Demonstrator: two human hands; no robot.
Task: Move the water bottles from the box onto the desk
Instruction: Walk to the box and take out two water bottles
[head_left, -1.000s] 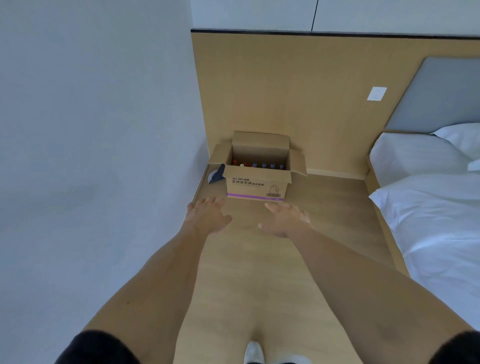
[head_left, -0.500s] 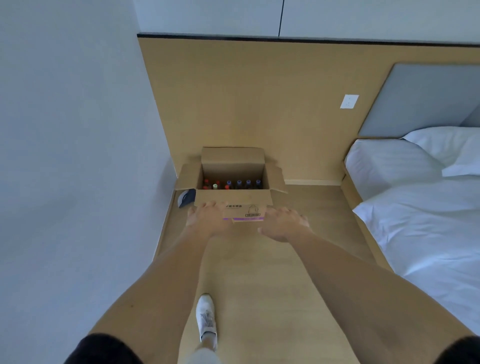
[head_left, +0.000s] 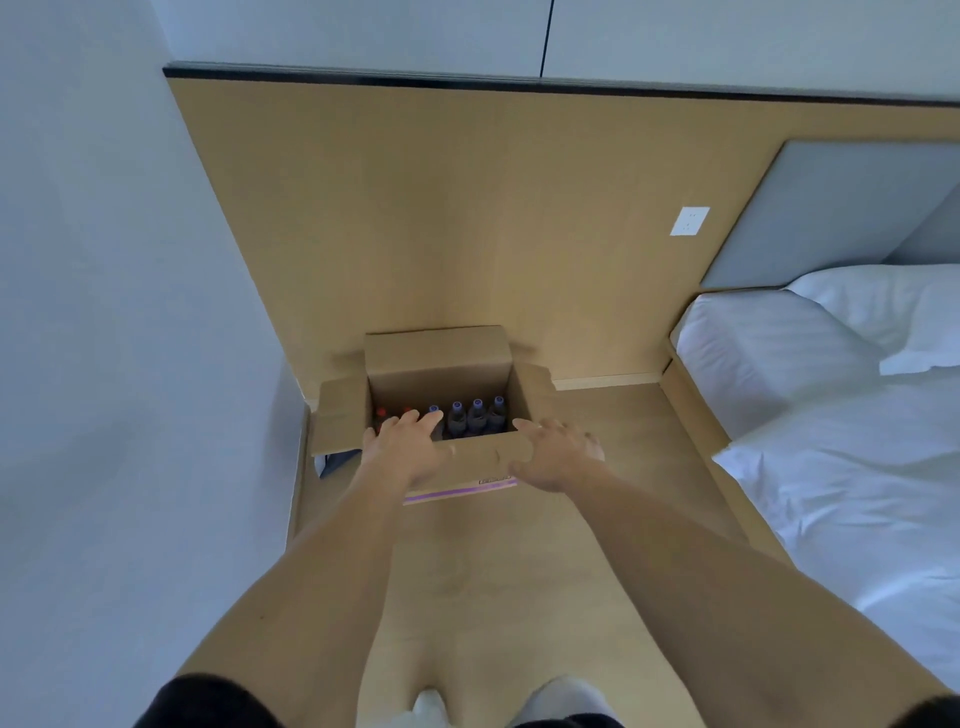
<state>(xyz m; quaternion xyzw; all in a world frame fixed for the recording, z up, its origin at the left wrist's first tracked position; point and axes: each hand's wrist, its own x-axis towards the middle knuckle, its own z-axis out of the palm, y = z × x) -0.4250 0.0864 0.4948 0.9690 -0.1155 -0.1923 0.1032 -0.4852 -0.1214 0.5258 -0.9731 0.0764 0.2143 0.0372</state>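
An open cardboard box (head_left: 441, 358) stands on the wooden floor against the wood-panelled wall, its flaps folded out. Inside stand several water bottles (head_left: 477, 415) with blue caps, and a few with red caps at the left. My left hand (head_left: 408, 447) reaches over the box's front left edge, fingers straight, hiding part of the bottles. My right hand (head_left: 556, 452) hovers at the front right corner with fingers spread. Neither hand holds anything. No desk is in view.
A white wall (head_left: 104, 364) runs along the left. A bed (head_left: 831, 405) with white linen fills the right. A dark object (head_left: 332, 462) lies under the box's left flap. My white shoes (head_left: 550, 701) show at the bottom edge.
I have walked closer to the box. Both hands have moved forward from in front of the box to its front edge, the left one now over the opening.
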